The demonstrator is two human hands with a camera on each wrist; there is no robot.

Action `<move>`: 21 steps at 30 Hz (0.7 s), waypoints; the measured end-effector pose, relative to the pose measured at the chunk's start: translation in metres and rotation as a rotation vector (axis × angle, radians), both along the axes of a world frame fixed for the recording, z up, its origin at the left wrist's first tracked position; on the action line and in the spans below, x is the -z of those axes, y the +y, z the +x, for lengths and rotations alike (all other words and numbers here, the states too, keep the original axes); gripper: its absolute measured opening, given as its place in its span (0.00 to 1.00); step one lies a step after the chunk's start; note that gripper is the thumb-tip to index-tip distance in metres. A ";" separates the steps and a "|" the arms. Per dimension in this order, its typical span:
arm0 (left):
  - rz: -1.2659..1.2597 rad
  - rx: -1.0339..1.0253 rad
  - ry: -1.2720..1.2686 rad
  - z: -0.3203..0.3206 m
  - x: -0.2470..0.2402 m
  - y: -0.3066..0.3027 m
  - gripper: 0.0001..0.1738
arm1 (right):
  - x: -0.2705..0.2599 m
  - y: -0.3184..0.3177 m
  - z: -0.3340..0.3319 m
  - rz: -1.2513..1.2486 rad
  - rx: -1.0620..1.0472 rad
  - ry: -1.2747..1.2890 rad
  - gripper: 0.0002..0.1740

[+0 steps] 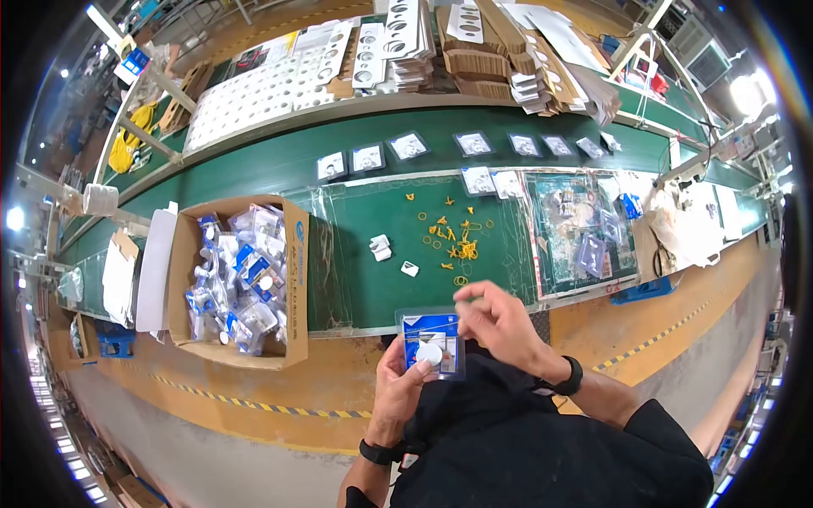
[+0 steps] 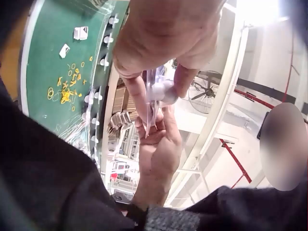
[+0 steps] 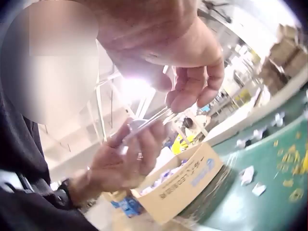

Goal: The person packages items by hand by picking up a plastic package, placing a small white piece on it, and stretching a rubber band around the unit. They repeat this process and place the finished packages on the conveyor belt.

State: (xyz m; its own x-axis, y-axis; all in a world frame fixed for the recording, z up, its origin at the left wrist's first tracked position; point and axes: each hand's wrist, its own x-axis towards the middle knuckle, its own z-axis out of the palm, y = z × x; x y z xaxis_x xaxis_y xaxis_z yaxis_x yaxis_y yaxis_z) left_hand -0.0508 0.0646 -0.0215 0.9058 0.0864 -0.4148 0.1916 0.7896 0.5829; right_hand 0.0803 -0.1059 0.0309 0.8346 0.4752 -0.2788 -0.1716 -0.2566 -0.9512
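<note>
A clear blister pack with a blue card [image 1: 449, 360] and a round white piece [image 1: 430, 351] is held up in front of the body. My left hand [image 1: 400, 389] grips its lower left side, thumb over the front. At the pack's upper right is my right hand [image 1: 508, 332], pinching a thin stretched band [image 3: 155, 117] between thumb and fingertips. The band runs across the pack's front, and its far end is hidden. Yellow rubber bands and small yellow pieces [image 1: 464, 249] lie scattered on the green table [image 1: 364, 292] beyond the hands.
A cardboard box [image 1: 296, 288] full of similar packs stands left. Two small white pieces [image 1: 410, 268] lie near the middle. Several packs [image 1: 409, 146] line the back, below a shelf of cardboard sheets [image 1: 474, 63]. Clear plastic packs [image 1: 593, 254] lie at the right.
</note>
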 end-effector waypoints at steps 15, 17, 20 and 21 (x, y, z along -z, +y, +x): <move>0.351 -0.082 0.102 0.006 0.001 0.175 0.21 | 0.035 0.202 -0.015 0.092 -0.153 0.362 0.14; 0.309 -0.122 0.138 0.010 0.005 0.202 0.17 | 0.043 0.217 -0.011 -0.004 -0.271 0.445 0.15; 0.265 -0.272 0.217 0.008 0.019 0.208 0.15 | 0.066 0.252 -0.009 -0.008 -0.219 0.305 0.16; 0.248 -0.323 0.246 0.008 0.018 0.212 0.15 | 0.072 0.266 -0.006 -0.002 -0.205 0.221 0.17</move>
State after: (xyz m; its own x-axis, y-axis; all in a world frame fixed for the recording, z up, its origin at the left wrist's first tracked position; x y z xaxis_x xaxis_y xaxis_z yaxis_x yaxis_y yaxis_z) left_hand -0.0426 0.2767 -0.0398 0.6940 0.4707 -0.5448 0.1151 0.6744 0.7293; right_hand 0.0742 0.1597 -0.0416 0.6401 0.6267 -0.4445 -0.3191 -0.3095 -0.8958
